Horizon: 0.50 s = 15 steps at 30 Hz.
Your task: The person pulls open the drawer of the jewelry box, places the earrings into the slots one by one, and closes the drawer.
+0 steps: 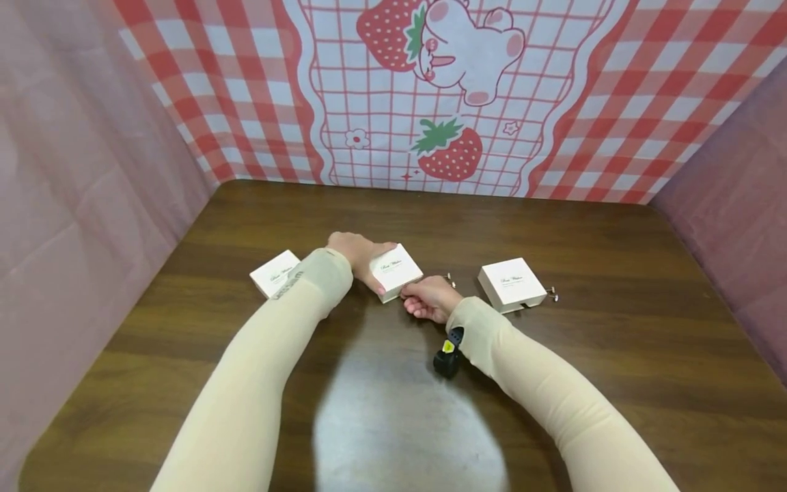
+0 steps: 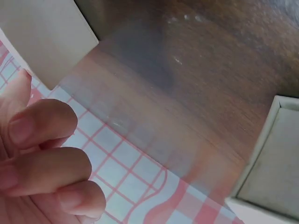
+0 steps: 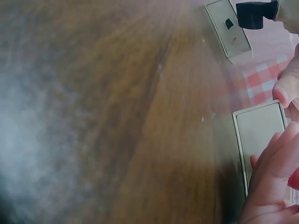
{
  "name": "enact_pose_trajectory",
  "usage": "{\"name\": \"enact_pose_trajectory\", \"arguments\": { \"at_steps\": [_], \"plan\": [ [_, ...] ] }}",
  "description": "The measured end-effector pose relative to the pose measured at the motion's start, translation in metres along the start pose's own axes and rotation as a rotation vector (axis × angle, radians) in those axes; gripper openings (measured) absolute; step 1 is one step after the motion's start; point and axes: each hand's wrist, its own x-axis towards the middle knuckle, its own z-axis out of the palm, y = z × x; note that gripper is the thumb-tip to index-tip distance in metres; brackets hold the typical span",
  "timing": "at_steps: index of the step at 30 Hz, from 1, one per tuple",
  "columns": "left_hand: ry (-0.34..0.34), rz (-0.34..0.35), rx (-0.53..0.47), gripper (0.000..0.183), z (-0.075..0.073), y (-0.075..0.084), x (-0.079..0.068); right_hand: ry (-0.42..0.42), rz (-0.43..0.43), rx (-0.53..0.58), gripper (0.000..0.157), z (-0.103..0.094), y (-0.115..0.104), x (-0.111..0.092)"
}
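Note:
My left hand (image 1: 361,258) grips the middle white box (image 1: 396,270) from its left, thumb along the near edge and a finger over the far edge. In the left wrist view the other fingers (image 2: 51,170) are curled beside the box (image 2: 51,42). My right hand (image 1: 432,299) pinches at the near right edge of the same box, thumb and index finger together. The right wrist view shows this hand (image 3: 275,172) in front of the box's framed side face (image 3: 261,123); what its fingertips hold is hidden. Small metal pieces (image 1: 451,280) show just behind the right hand.
Another white box (image 1: 513,283) stands to the right, small metal pieces (image 1: 552,294) beside it. A third box (image 1: 274,272) lies left, partly behind the left sleeve; its side has a dark tab (image 3: 229,24). A checked strawberry cloth (image 1: 393,137) hangs behind the wooden table (image 1: 615,369).

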Motion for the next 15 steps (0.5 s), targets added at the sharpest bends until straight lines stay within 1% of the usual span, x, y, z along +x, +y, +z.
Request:
{"name": "enact_pose_trajectory", "arguments": {
  "at_steps": [4, 8, 15],
  "plan": [
    [-0.005, -0.009, 0.011, 0.11, -0.0011, 0.0015, 0.0003, 0.003, 0.001, -0.008, 0.025, -0.0008, 0.0018, -0.0025],
    [0.005, -0.012, 0.017, 0.112, -0.0009, 0.0019, 0.0016, 0.004, -0.006, -0.027, 0.024, -0.0023, 0.0042, -0.0061],
    [0.018, -0.008, -0.013, 0.109, -0.0015, 0.0038, -0.0012, -0.002, -0.013, -0.043, 0.025, -0.0056, 0.0069, -0.0097]
  ]
}}
